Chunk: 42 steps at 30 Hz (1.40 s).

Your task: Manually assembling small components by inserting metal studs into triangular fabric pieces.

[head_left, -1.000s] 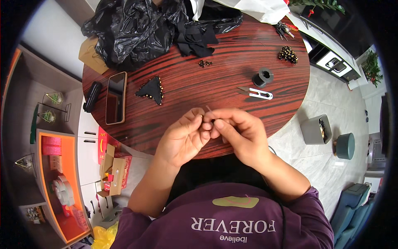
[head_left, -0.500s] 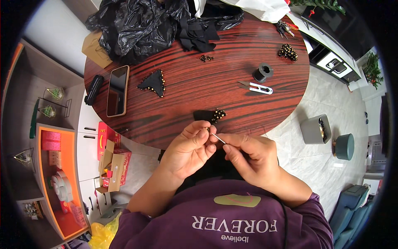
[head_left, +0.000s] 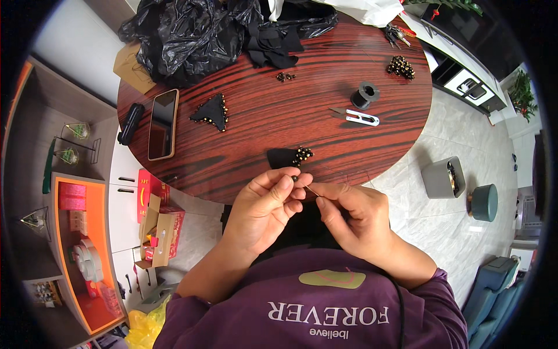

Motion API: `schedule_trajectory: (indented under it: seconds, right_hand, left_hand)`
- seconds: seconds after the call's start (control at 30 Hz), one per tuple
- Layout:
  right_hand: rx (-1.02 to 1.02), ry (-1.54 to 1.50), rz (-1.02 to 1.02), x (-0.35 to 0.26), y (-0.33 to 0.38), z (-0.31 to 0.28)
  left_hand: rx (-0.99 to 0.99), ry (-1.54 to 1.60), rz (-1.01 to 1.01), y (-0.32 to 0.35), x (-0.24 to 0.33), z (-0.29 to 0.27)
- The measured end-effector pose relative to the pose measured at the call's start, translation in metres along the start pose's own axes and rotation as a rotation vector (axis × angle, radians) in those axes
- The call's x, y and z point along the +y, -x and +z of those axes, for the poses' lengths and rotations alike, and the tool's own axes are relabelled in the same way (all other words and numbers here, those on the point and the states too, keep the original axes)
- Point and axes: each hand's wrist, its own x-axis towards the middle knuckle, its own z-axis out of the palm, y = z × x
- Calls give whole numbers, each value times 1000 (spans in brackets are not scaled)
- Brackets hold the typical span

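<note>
Just off the table's near edge, my left hand (head_left: 258, 206) pinches a small dark bead (head_left: 294, 178) between thumb and forefinger. Close on its right, my right hand (head_left: 357, 218) is closed on a thin needle (head_left: 311, 189) that points toward the bead; whether it passes through cannot be seen. Just beyond my left fingertips lies a black fabric piece (head_left: 280, 157) with a cluster of black and gold beads (head_left: 303, 155) at its right end. A black fabric triangle (head_left: 211, 113) edged with gold beads lies farther left.
On the dark red table (head_left: 256, 128) are a black thread spool (head_left: 365, 96), white-handled thread snips (head_left: 361, 117), a large bead pile (head_left: 401, 68), a few loose beads (head_left: 285, 77) and a phone (head_left: 163, 125). Black plastic bags (head_left: 186, 46) cover the far left. A grey bin (head_left: 442, 179) stands right.
My right hand has turned slightly, and the needle shows less between the hands. A dark bead now shows at my left fingertips. The table has shifted slightly up in view.
</note>
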Motion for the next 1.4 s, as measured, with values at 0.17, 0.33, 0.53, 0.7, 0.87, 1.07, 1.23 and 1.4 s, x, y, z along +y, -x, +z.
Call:
schedule_trajectory:
  seconds: [0.17,0.33,0.53,0.7,0.87,1.07,1.23,1.4]
  right_hand:
    - [-16,-5,13,1,1,-4]
    - [-67,-26,57,1,1,-6]
    - [140,-297,138,4,-1,13]
    - [127,-414,209,15,1,14]
    - [81,-380,197,19,0,6]
    - [35,44,-110,19,-3,7]
    - [-25,107,-104,15,0,7]
    - [-34,113,-114,13,-2,9]
  left_hand:
    - [-3,-35,-2,-1,-2,2]
    - [3,-17,-3,-2,-6,4]
    - [-196,-3,-48,-7,-8,-13]
    - [-180,205,-142,-10,3,4]
    - [-49,246,-116,-8,9,12]
    - [-160,107,-11,-9,5,2]
    - [-142,83,11,-10,4,4]
    - [-147,168,8,-11,5,6]
